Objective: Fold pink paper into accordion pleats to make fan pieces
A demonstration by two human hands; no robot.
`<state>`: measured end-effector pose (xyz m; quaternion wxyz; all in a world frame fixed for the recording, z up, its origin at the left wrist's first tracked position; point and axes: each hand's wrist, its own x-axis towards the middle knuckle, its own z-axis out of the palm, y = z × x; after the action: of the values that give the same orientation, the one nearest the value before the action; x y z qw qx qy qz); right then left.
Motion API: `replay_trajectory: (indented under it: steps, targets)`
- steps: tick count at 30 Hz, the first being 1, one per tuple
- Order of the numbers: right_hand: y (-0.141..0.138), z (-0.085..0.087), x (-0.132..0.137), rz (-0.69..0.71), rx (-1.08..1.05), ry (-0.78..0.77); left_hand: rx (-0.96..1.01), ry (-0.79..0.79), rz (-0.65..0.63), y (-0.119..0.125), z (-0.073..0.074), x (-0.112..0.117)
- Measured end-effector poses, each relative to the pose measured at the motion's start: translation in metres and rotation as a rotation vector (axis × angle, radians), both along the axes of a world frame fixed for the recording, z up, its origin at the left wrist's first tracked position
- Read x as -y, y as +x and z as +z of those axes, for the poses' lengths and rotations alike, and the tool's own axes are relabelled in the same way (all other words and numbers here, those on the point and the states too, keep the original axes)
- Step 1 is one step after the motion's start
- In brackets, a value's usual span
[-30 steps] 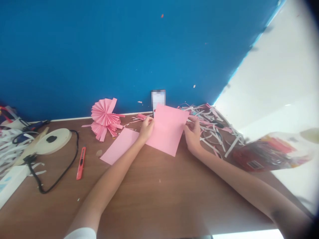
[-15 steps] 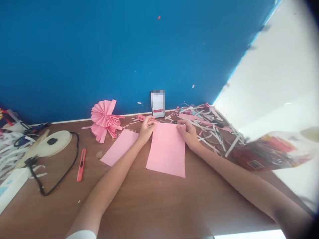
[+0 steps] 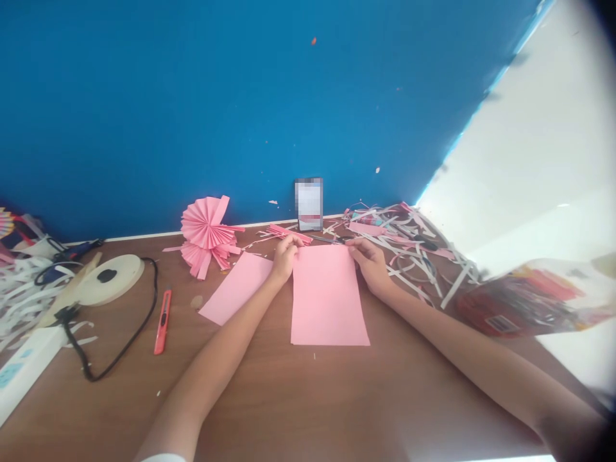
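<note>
Extending toward near edge of bench (image 3: 308, 401), long axis square to back edge, pink sheet (image 3: 329, 298) pinched at far corners by left hand (image 3: 285, 260) and right hand (image 3: 370, 263), equally near.

Room nearside of sheet (image 3: 330, 295), strips (image 3: 414, 239) back-right

Phone (image 3: 309, 205) upright by blue wall (image 3: 192, 96), pale disc (image 3: 124, 277), plastic bag (image 3: 529, 298)

The pink sheet (image 3: 330, 295), tilted up across the phone's foot a second ago, has come down toward the table (image 3: 308, 404) and straightened, uncovering the phone (image 3: 310, 204). The left hand (image 3: 287, 256) and right hand (image 3: 369, 263) now hold its top corners.
</note>
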<state>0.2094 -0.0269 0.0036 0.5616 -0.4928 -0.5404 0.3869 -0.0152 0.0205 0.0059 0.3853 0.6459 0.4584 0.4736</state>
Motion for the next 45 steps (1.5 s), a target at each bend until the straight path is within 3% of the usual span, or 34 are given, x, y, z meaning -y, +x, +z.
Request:
replay_trajectory:
  steps: [5, 11, 17, 25, 30, 45]
  targets:
    - [0.0, -0.004, -0.001, 0.059, -0.01, -0.015, -0.325, 0.334, 0.186, 0.004, 0.003, 0.014]
    - [0.001, -0.006, -0.002, 0.178, -0.016, -0.006, -0.823, 0.546, 0.008, 0.022, 0.016, 0.034]
    - [0.001, -0.007, -0.002, 0.232, -0.012, 0.029, -0.829, 0.362, -0.087, 0.035, 0.027, 0.045]
    - [0.0, -0.004, -0.001, 0.242, 0.022, -0.007, -0.749, 0.169, -0.244, 0.026, 0.028, 0.036]
    - [-0.002, -0.003, 0.0, 0.264, 0.028, -0.005, -0.846, 0.076, -0.201, 0.024, 0.032, 0.037]
    - [0.0, -0.005, -0.002, 0.272, 0.198, 0.007, -0.95, 0.003, -0.344, 0.017, 0.043, 0.033]
